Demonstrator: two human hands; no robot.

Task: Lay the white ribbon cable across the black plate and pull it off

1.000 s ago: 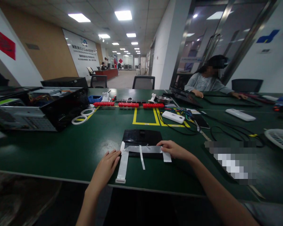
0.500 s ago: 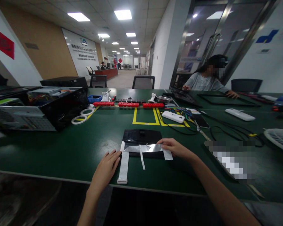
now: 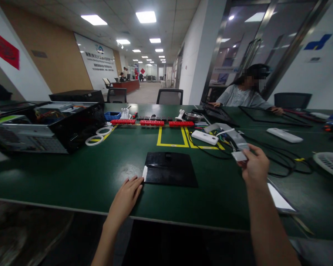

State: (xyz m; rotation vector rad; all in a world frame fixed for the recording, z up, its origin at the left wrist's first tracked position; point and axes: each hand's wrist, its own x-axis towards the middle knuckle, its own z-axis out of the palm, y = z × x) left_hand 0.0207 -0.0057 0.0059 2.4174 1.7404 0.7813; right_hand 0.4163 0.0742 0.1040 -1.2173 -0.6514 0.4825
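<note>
My left hand point(image 3: 127, 194) lies flat on the table with its fingers stretched out. Its fingertips are at the lower left corner of a glossy black plate point(image 3: 172, 170), by a small white strip point(image 3: 144, 173). The plate has a small raised block near its far edge. Off to the right, my right hand point(image 3: 254, 164) is closed on one end of a flat ribbon cable point(image 3: 237, 139) with a shiny silver band. The cable is lifted above the table and extends toward the bundle of wires; its far end is hard to separate from them.
An opened computer case point(image 3: 69, 127) stands at the left, with white rings point(image 3: 94, 140) beside it. Red power strips point(image 3: 152, 122), a white device point(image 3: 204, 137) and black cables point(image 3: 283, 162) lie beyond my hands. Across the table sits another person point(image 3: 244, 94). A tablet-like device point(image 3: 281, 199) lies at right.
My right hand has lifted the ribbon cable off the black plate and carried it right, toward the wires. The plate is now uncovered. My left hand has stayed in place.
</note>
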